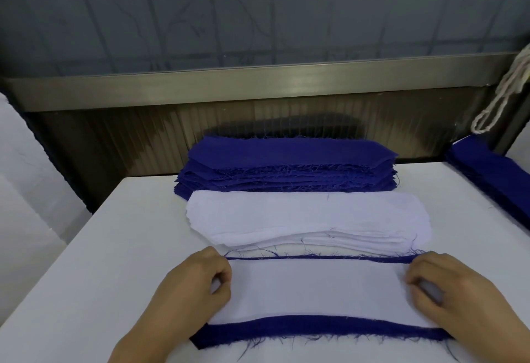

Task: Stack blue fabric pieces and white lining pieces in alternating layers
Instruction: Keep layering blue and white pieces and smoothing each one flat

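A white lining piece (315, 288) lies on a blue fabric piece (315, 329) at the near edge of the white table (114, 248); blue shows along its far and near sides. My left hand (189, 291) rests on the lining's left end with fingers curled onto it. My right hand (456, 291) does the same at the right end. Behind them sits a pile of white lining pieces (307, 216), and behind that a pile of blue fabric pieces (286, 164).
Another stack of blue fabric (493, 173) lies at the table's right edge. A cream cord (499, 96) hangs at the far right. A metal ledge (258, 84) and a dark ribbed panel stand behind the table. White material sits off the left side.
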`<state>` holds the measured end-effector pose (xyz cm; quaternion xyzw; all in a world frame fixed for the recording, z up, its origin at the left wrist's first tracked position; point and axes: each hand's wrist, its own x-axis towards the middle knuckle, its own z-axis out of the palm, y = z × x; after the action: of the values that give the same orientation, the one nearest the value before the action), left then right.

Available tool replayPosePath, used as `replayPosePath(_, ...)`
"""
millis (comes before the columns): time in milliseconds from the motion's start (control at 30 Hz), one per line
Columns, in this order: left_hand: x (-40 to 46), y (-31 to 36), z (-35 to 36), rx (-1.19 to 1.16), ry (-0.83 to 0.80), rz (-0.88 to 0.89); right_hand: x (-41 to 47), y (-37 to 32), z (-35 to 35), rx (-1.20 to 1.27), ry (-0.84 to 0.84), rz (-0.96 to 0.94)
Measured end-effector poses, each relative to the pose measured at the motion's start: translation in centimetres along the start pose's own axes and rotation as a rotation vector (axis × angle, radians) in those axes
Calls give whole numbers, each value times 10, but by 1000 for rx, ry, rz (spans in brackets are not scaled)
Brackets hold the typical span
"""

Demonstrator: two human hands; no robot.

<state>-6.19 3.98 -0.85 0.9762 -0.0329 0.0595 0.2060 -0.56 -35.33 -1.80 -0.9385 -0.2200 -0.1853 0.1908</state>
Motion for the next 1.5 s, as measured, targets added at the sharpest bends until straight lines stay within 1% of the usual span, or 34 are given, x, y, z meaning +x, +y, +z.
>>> replayPosePath(133, 7, -3, 4, 30, 73, -51, 9, 3, 3, -98, 14, 80)
replayPosePath(267, 27, 1, -8, 49, 101, -106, 35, 1, -3, 0, 20, 53)
replayPosePath(333, 43, 9, -15, 26, 182, -72, 58, -4, -5, 41, 14, 47)
replayPosePath(433, 77, 24, -18, -3, 361, 37, 104, -9, 3, 56, 51, 56)
replayPosePath(500, 105, 33, -16, -31, 416, 55, 135, -12, 10, 78, 88, 61)
replayPosePath(567, 132, 40, -14, -29, 423, 64, 162, -15, 19, 69, 95, 61)
replayPosePath(667, 166, 40, -10, 63, 399, 73, 188, -13, 31, 14, 54, 47)
replayPosePath(767, 186, 32, -6, 147, 334, 96, 197, -8, 40, -54, 11, 34)
replayPosePath(833, 192, 25, -2, 173, 315, 116, 197, -6, 43, -90, 31, 20)
replayPosePath(967, 189, 24, 1, 281, 360, 137, 197, -6, 44, -108, 112, -5)
replayPosePath(1033, 187, 27, -1, 291, 429, 151, 198, -6, 44, -94, 156, -14)
replayPosePath(1100, 185, 32, -4, 315, 470, 126, 199, -8, 44, -69, 200, 3)
replayPosePath(1167, 184, 37, -7, 292, 488, 101, 201, -9, 44, -39, 218, 44)
replayPosePath(1267, 181, 40, -10, 222, 481, 76, 200, -6, 43, 5, 179, 59)
replayPosePath(1367, 171, 36, -10, 144, 464, 80, 189, -4, 37, 46, 128, -4)
replayPosePath(1500, 144, 41, -14, 134, 493, 133, 163, -10, 26, 32, 161, -92)
